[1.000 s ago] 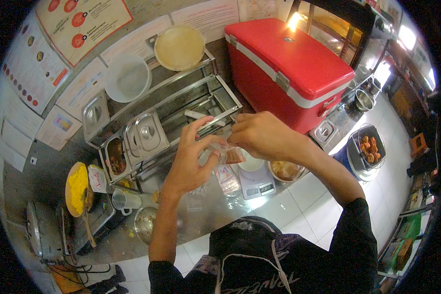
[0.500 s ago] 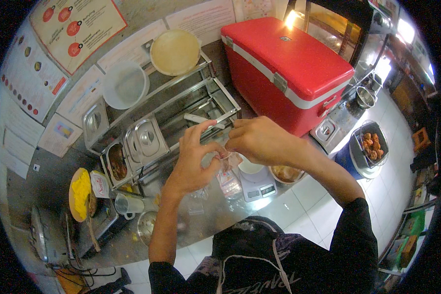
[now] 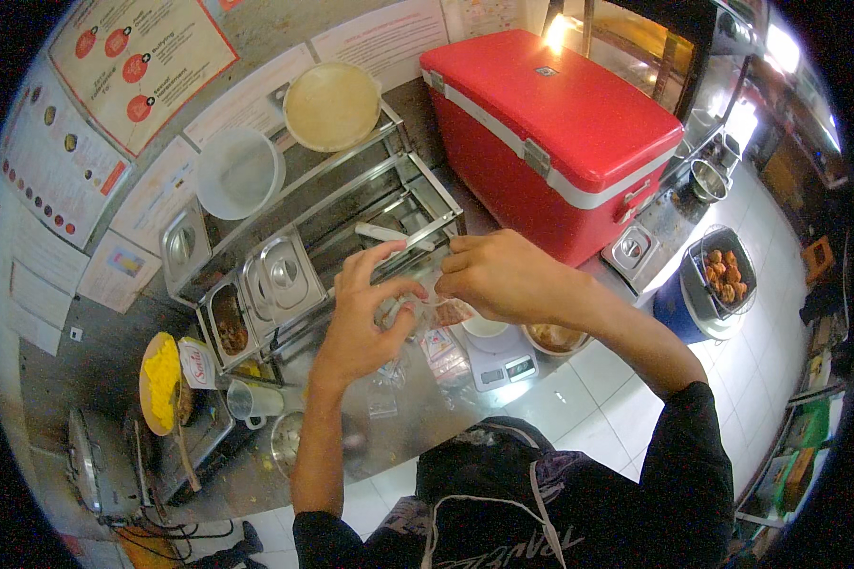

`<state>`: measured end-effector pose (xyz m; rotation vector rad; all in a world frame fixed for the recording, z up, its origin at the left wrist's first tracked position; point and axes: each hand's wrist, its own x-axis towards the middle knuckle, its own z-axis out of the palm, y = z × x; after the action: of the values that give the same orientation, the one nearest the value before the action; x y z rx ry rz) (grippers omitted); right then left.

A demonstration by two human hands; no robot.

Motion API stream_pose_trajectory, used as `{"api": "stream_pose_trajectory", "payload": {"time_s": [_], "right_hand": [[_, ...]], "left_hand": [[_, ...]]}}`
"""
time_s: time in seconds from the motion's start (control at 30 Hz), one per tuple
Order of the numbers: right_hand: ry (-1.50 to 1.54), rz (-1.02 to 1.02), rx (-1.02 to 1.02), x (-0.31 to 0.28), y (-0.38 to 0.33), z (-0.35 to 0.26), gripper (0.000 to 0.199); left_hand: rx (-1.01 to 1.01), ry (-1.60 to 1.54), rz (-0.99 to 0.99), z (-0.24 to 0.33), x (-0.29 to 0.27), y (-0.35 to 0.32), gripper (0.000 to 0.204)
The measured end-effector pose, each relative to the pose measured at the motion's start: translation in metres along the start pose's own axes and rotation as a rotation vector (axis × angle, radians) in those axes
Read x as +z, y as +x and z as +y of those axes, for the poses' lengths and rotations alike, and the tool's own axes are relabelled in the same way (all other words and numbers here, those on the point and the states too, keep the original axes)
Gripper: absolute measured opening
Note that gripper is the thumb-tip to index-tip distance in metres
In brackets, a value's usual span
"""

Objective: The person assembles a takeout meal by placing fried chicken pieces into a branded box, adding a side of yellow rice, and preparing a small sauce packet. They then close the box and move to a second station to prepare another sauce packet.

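Over the counter, a small clear plastic bag with reddish-brown contents hangs between my hands. My right hand has its fingers closed in a pinch at the bag's top. My left hand curls thumb and forefinger round the clear plastic on the other side, its other fingers raised; the exact grip is hard to see. Just below the bag lies a pack of clear plastic bags. Beside it stands a white digital scale with a white bowl on it.
A steel rack with lidded pans stands behind my left hand, a large red cooler behind my right. At left are a plate of yellow food and a clear jug. A basket of fried pieces stands far right.
My left hand has shifted slightly left, and its thumb and forefinger sit farther from the bag. My right hand keeps its pinch. The view has shifted a little.
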<state>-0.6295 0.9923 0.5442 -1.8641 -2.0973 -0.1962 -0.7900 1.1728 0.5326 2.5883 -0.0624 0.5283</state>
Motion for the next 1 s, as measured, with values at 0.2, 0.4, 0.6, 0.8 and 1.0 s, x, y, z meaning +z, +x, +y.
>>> {"api": "stream_pose_trajectory", "payload": {"time_s": [0.2,0.4,0.6,0.8,1.0], "right_hand": [[0.061,0.029,0.012,0.002,-0.004,0.001,0.016],[0.234,0.265,0.131,0.004,-0.015,-0.002,0.011],[0.555,0.397,0.289,0.01,-0.022,-0.001,0.013],[1.011,0.455,0.597,0.032,-0.033,-0.009,0.018],[0.978,0.54,0.492,0.041,-0.039,-0.013,0.017]], "left_hand": [[-0.214,-0.38,-0.05,-0.008,0.016,-0.006,0.028],[-0.329,-0.819,0.134,-0.006,0.045,-0.011,0.046],[-0.374,-0.87,0.326,0.013,0.045,-0.005,0.04],[-0.294,-0.774,0.319,0.025,0.031,0.001,0.038],[-0.307,-0.639,0.323,0.031,0.023,-0.001,0.04]]}}
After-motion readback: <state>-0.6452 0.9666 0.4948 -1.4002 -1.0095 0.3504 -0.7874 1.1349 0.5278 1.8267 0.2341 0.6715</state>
